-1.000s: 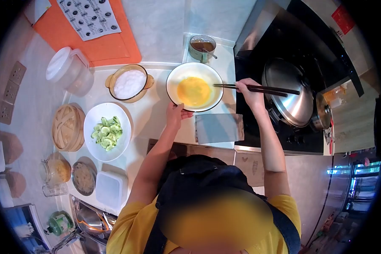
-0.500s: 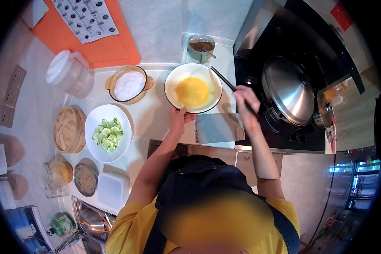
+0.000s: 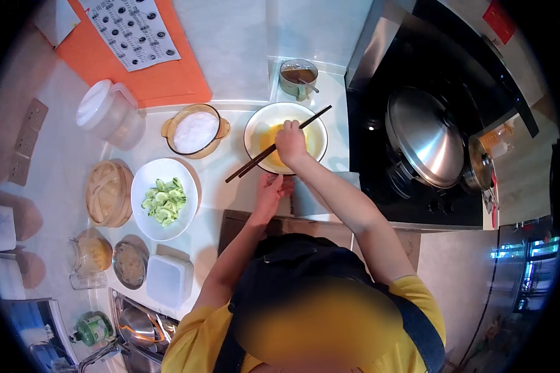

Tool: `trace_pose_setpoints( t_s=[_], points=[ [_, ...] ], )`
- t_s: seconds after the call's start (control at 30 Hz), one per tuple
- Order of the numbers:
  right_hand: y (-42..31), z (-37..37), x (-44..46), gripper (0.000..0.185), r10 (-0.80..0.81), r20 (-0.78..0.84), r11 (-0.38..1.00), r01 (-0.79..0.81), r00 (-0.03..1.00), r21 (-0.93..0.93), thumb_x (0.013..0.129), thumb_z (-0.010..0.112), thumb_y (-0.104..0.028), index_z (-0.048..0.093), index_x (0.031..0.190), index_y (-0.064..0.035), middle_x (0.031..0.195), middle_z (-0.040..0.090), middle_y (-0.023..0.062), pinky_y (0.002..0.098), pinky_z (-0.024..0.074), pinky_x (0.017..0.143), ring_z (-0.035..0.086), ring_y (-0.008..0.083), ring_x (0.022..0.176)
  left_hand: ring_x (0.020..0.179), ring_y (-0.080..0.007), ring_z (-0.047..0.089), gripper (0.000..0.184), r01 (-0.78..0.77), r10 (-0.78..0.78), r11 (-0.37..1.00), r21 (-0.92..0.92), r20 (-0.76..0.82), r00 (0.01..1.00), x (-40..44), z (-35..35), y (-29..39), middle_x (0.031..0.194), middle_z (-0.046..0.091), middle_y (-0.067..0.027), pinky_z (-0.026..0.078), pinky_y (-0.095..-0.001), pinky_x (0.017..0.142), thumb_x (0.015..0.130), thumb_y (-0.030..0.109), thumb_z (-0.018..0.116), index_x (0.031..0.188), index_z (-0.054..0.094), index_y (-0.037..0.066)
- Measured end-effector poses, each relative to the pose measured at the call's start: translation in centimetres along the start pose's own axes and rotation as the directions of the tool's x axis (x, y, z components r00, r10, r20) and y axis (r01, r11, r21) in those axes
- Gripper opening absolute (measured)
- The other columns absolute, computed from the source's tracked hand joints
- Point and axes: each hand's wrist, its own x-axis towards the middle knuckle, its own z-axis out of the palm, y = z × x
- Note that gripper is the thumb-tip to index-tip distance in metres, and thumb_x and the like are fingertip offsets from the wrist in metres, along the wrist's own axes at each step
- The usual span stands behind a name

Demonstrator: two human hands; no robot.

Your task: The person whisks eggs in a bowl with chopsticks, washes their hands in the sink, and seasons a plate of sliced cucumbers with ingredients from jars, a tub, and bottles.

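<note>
Above a white bowl (image 3: 317,127) with a dark rim, my right hand (image 3: 290,144) is closed around a pair of dark chopsticks (image 3: 250,165). They lie slantwise across the bowl, one end out past its left side. Yellow beaten egg (image 3: 269,139) shows in the bowl, partly hidden by that hand. My left hand (image 3: 272,191) is at the bowl's near rim, its fingers curled against the edge. A grey flat sheet (image 3: 320,198) lies beside it, under my right forearm.
To the left are an amber glass pot (image 3: 220,138) of white granules, a plate (image 3: 144,217) of sliced green vegetable and a bamboo steamer (image 3: 109,194). A glass cup (image 3: 298,81) with brown liquid stands behind the bowl. At right, a lidded wok (image 3: 424,140) sits on the stove.
My right hand has swung left from beside the stove to over the bowl, and the chopsticks now lie across it. My left hand stays at the near rim.
</note>
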Motion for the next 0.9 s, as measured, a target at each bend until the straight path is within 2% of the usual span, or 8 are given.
trace_pose_setpoints(
  t_s=[0.1,0.23,0.4,0.57,0.63,0.7,0.83,0.9],
  points=[
    [-1.4,1.0,2.0,0.014,-0.048,0.141,0.982,0.073,0.989,-0.176,0.07,0.057,-0.012,0.067,0.08,-0.0082,0.091,0.052,0.0084,0.0294,0.0484,0.066,0.047,0.024,0.091,0.086,-0.0212,0.06,0.027,-0.003,0.001,0.999,0.035,0.053,0.999,-0.6,-0.6,0.5,0.104,0.057,-0.0121,0.051,-0.0347,0.077,0.09,0.015,0.05,0.113,0.043,0.003],
    [-2.1,2.2,4.2,0.014,0.044,0.187,0.994,-0.024,0.981,-0.106,0.073,0.057,-0.011,0.066,0.083,-0.0067,0.095,0.053,0.0102,0.0326,0.0504,0.069,0.048,0.0264,0.094,0.089,-0.0214,0.06,0.034,0.046,-0.051,0.998,0.045,0.106,0.993,-1.6,-0.8,1.8,0.11,0.055,-0.0137,0.051,-0.0339,0.078,0.09,0.016,0.05,0.119,0.042,0.001],
    [-2.0,3.0,5.6,0.016,-0.031,0.175,0.999,0.036,0.984,-0.024,0.074,0.055,-0.007,0.063,0.088,-0.0042,0.096,0.052,0.0136,0.0356,0.0509,0.072,0.05,0.0293,0.095,0.092,-0.0225,0.059,0.033,0.061,-0.068,0.996,0.071,0.093,0.993,-1.3,-1.0,2.6,0.111,0.055,-0.0138,0.05,-0.0347,0.078,0.089,0.016,0.051,0.118,0.043,0.001],
    [-1.0,-0.2,4.1,0.022,-0.032,0.047,0.983,0.023,0.998,0.18,0.069,0.059,-0.003,0.061,0.091,-0.0043,0.105,0.051,0.019,0.0388,0.0483,0.078,0.05,0.0346,0.097,0.089,-0.0201,0.059,0.034,0.063,-0.08,0.991,0.117,0.139,0.987,-0.7,-1.2,2.9,0.103,0.056,-0.0106,0.05,-0.0312,0.076,0.089,0.02,0.053,0.117,0.045,0.003],
    [0.3,-1.8,1.5,0.027,-0.069,-0.279,0.883,0.189,0.958,0.429,0.07,0.062,-0.004,0.06,0.097,-0.0018,0.106,0.051,0.0202,0.0356,0.0484,0.076,0.051,0.0347,0.098,0.088,-0.0198,0.059,0.033,0.052,-0.07,0.989,0.136,0.13,0.989,-0.1,-1.5,2.6,0.102,0.056,-0.0098,0.05,-0.0316,0.077,0.088,0.019,0.053,0.116,0.046,0.003],
    [1.2,-2.2,-1.7,0.025,0.018,-0.451,0.757,0.283,0.892,0.589,0.072,0.063,-0.002,0.06,0.097,-0.0016,0.102,0.054,0.0204,0.0352,0.047,0.076,0.054,0.0332,0.093,0.089,-0.0193,0.059,0.032,0.04,-0.063,0.985,0.166,0.137,0.989,0.1,-1.1,2.9,0.102,0.055,-0.0086,0.05,-0.0328,0.076,0.088,0.018,0.053,0.115,0.046,0.002],
    [2.4,-2.4,-9.8,0.018,0.084,-0.407,0.594,0.283,0.909,0.754,0.076,0.06,0.001,0.059,0.094,0.0003,0.089,0.057,0.0162,0.0345,0.0463,0.074,0.057,0.0306,0.082,0.083,-0.0188,0.059,0.029,-0.009,-0.001,0.998,0.068,0.143,0.99,0.3,-0.6,2.2,0.097,0.054,-0.01,0.052,-0.0323,0.071,0.087,0.012,0.053,0.112,0.045,0.0],
    [3.4,-0.5,-12.6,0.018,0.052,-0.363,0.582,0.267,0.93,0.768,0.076,0.06,0.0,0.059,0.094,0.0004,0.09,0.056,0.0162,0.0352,0.0458,0.074,0.056,0.0308,0.083,0.08,-0.0201,0.059,0.033,-0.001,0.0,0.993,0.114,0.01,1.0,0.3,-1.4,0.8,0.1,0.054,-0.0113,0.052,-0.0334,0.071,0.086,0.012,0.053,0.115,0.043,0.0]
  ],
)
